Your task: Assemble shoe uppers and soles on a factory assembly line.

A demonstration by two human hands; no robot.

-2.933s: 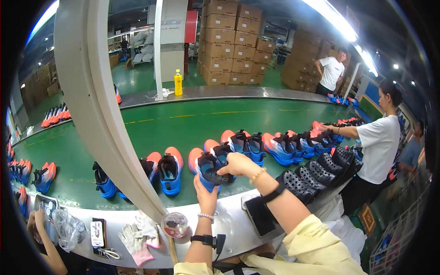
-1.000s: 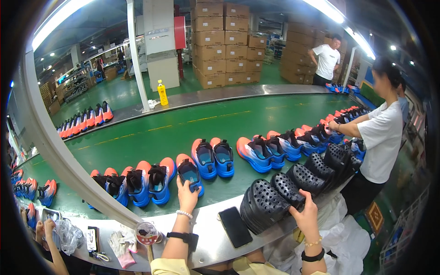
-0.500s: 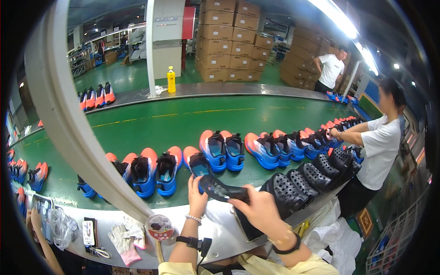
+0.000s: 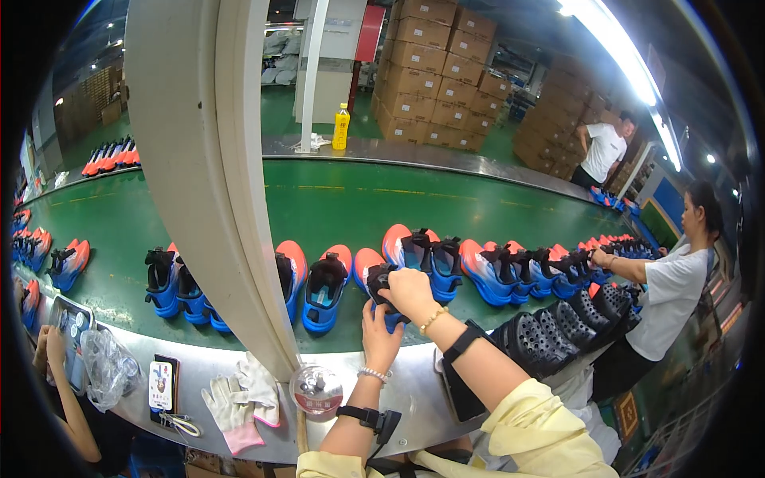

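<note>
On the green belt in front of me is a sneaker with an orange toe, blue sole and black collar. My right hand is closed on a black insole at the shoe's opening; its front part is hidden inside. Around the heel of the same sneaker, the fingers of my left hand are curled. Another sneaker stands just left of it, and a pair of sneakers just behind to the right. Near my right forearm, black perforated insoles stand in a nested row.
A pale post rises to my left, beside white gloves, a round clear container and a phone. A co-worker reaches over shoes at right. Another person's hands show at far left. A yellow bottle stands beyond the belt.
My right hand has brought the insole forward and left, down into the sneaker's opening. My left hand stays at the heel. The view has shifted, so the post covers some shoes.
</note>
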